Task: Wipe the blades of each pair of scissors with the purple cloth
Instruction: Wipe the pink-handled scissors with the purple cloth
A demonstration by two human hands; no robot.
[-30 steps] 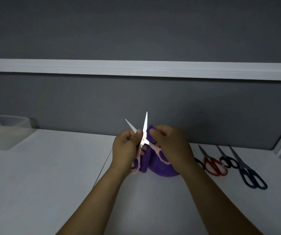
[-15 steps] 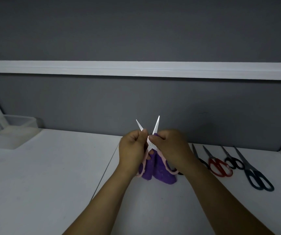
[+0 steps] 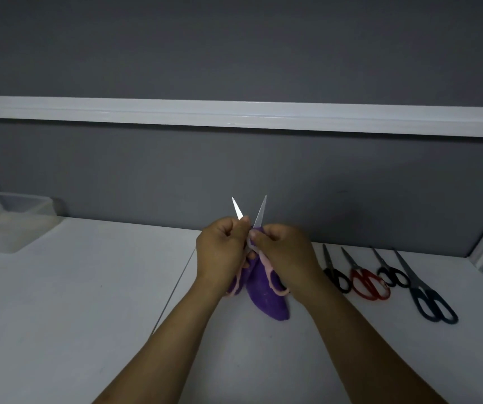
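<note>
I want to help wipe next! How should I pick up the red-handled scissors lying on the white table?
Grip the red-handled scissors by their two plastic loops, coming from the near edge of the white table. The loops lie toward you and the closed blades point away at the grey wall, so fingers stay off the tips.

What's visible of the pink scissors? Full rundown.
The pink scissors are held above the white table, tips up, two bright metal blades spread in a narrow V. Pale pink plastic-looking loop handles hang below. The left hand grips one side; the right hand pinches the purple cloth at the other blade's base.
</note>
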